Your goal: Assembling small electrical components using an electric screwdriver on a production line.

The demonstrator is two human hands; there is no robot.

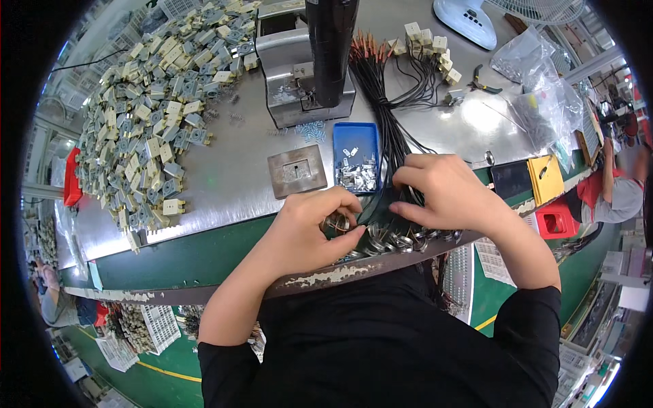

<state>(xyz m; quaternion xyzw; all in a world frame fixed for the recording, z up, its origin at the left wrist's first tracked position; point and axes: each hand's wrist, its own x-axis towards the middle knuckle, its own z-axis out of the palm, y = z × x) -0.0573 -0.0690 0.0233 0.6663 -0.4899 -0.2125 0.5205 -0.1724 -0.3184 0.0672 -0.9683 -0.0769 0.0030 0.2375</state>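
Note:
My left hand [309,228] is curled at the table's front edge, its fingers closed round a small round metal part [335,222] with a wire on it. To its right, my right hand [445,194] bends its fingers over the lower end of a bundle of black cables [391,139]; its palm side is hidden, but dark cable shows between thumb and fingers. Several shiny metal rings [401,239] lie along the edge below both hands. Just beyond them stands a blue tray [355,128] with small metal pieces, beside a square metal plate fixture [314,182].
Beige and grey blocks [146,126] form a large heap on the left. A metal press [275,68] stands at the back centre, with blue screws [311,130] before it. Pliers [486,87], plastic bags [537,68], a fan [466,20] and a yellow notebook [546,178] are on the right.

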